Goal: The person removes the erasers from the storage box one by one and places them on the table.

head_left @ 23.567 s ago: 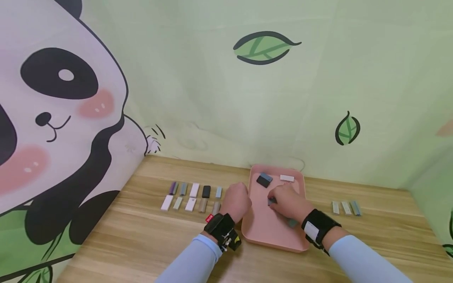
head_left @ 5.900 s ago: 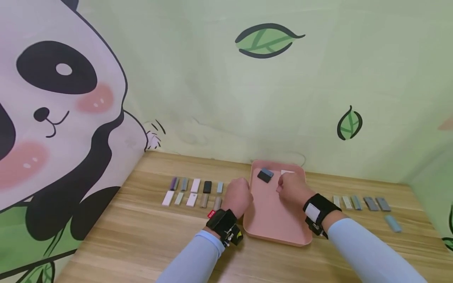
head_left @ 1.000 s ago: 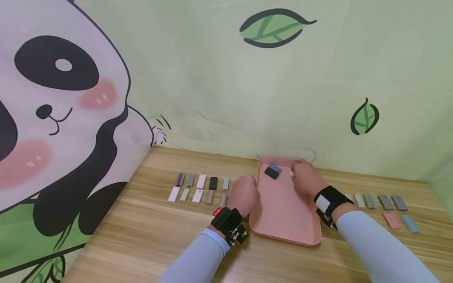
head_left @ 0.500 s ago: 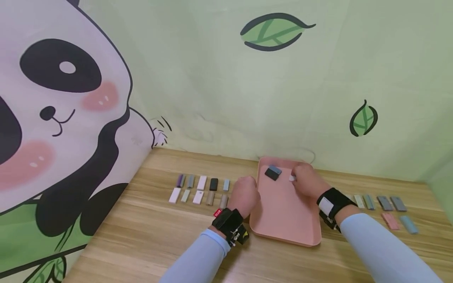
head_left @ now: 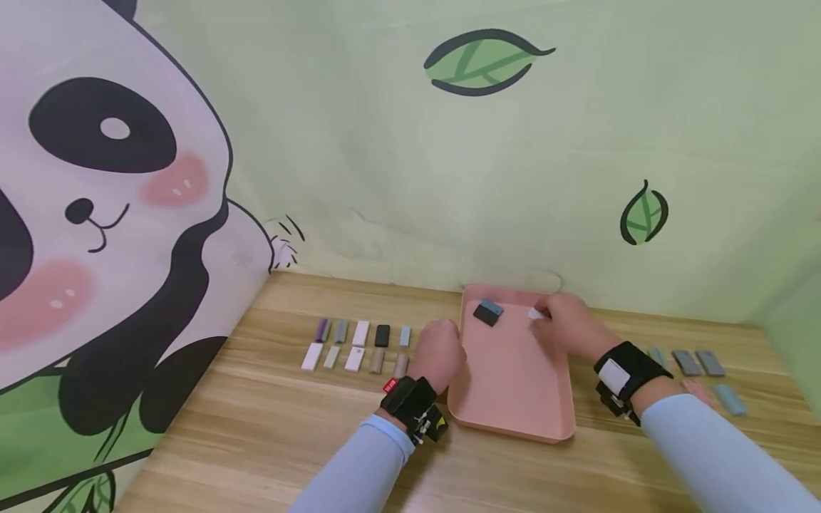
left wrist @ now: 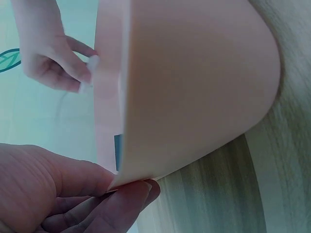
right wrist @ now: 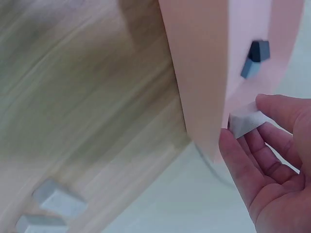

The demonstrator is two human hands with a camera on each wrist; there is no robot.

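My left hand (head_left: 439, 355) pinches the left rim of the pink tray (head_left: 513, 388); the left wrist view shows the thumb and fingers gripping the tray's wall (left wrist: 194, 92). My right hand (head_left: 571, 326) is over the tray's far right corner. Between its thumb and fingers it pinches a small white block (right wrist: 246, 120), whose end (head_left: 535, 313) also shows in the head view. A black block (head_left: 485, 315) and a blue-grey block (head_left: 492, 306) lie touching at the tray's far left.
Two rows of small blocks, among them a white one (head_left: 311, 357) and a black one (head_left: 382, 335), lie left of the tray. To the right are grey blocks (head_left: 686, 363), a light-blue block (head_left: 730, 400) and a pink block (head_left: 697, 391), partly behind my right forearm. A printed cloth stands behind.
Since several seconds ago, more blocks, including a pink one, lie right of the tray. The white block is now in my right hand, which has shifted right. The left hand keeps its grip.
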